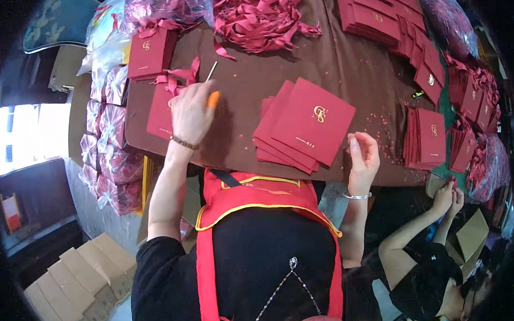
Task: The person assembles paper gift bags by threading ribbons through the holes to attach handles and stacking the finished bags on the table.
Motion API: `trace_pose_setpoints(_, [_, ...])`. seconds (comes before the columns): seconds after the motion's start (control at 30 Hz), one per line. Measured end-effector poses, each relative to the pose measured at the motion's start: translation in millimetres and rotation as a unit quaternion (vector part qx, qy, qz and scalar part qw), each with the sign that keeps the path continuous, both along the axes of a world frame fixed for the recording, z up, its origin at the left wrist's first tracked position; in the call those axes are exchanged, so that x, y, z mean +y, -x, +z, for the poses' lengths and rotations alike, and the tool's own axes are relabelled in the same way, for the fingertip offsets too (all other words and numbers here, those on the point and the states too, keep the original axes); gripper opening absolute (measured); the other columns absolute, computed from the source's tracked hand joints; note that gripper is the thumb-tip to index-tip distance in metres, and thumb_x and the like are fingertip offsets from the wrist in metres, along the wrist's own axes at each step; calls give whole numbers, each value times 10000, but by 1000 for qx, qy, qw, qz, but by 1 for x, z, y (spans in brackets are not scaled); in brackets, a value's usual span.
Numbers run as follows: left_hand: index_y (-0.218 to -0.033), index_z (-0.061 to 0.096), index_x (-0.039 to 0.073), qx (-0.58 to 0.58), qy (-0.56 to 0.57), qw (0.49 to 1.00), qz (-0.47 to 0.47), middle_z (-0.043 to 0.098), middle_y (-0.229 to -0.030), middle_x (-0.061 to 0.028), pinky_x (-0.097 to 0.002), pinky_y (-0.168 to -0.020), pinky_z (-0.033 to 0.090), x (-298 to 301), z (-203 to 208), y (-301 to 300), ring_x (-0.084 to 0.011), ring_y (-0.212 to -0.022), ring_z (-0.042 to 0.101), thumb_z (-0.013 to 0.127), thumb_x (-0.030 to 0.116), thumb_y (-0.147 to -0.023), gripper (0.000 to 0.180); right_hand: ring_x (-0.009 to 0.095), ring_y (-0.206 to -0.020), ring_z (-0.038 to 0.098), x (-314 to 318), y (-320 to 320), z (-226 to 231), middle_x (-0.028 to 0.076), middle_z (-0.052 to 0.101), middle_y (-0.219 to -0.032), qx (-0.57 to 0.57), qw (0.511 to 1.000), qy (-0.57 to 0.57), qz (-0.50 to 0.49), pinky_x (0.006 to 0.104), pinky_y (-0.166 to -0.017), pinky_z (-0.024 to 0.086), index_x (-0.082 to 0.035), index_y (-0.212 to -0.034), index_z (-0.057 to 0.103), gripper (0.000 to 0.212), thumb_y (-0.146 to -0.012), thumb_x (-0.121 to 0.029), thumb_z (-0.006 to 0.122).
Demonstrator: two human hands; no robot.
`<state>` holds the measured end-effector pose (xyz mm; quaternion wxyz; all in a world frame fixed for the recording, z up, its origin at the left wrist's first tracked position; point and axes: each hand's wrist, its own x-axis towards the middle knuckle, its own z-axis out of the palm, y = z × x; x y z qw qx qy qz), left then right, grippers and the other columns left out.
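Note:
My left hand, an orange finger cot on one digit, is closed with a thin pale stick projecting from it. Beneath it lies a flat dark-red paper bag with a ribbon handle; the hand hides part of the bag. A fanned stack of similar red bags with gold print rests at the middle of the table's near side. Just right of that stack, my right hand is raised at the table edge, fingers loosely bent and apart, nothing visible in them.
On the brown-covered table sit a ribbon heap, finished bags at left, and bag stacks at right. Plastic-wrapped bundles line the left side. Another person's hands work at lower right. Cardboard boxes stand lower left.

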<state>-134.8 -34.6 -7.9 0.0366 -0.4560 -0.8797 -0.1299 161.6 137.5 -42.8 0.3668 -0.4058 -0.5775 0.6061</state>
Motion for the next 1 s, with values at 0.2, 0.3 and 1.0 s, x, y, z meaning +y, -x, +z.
trace_pose_setpoints(0.2, [-1011, 601, 59, -194, -4, 972, -134, 625, -954, -151, -401, -748, 483, 68, -28, -36, -335, -882, 597, 537, 160, -848, 203, 320, -1154, 422, 41, 35, 5, 155, 489, -1238, -278, 872, -387, 111, 419, -990, 322, -14, -1203, 509, 519, -791, -288, 665])
trace_pose_setpoints(0.3, [-991, 610, 96, -158, 27, 979, -123, 624, -881, -131, -408, -690, 487, 83, -30, -37, -325, -812, 609, 545, 195, -839, 192, 318, -1150, 411, 50, 48, -9, 161, 458, -1239, -326, 834, -420, 147, 433, -967, 326, -13, -1269, 445, 757, -716, -467, 693])
trace_pose_setpoints(1.0, [-908, 625, 179, -71, -3, 962, -263, 597, -773, 30, -382, -795, 348, 50, -31, -38, -158, -798, 540, 587, 219, -797, 124, 213, -771, 501, 48, 77, 13, 26, 557, -754, -352, 738, -524, 239, 348, -708, 350, -110, -831, 592, 411, -671, -471, 705])
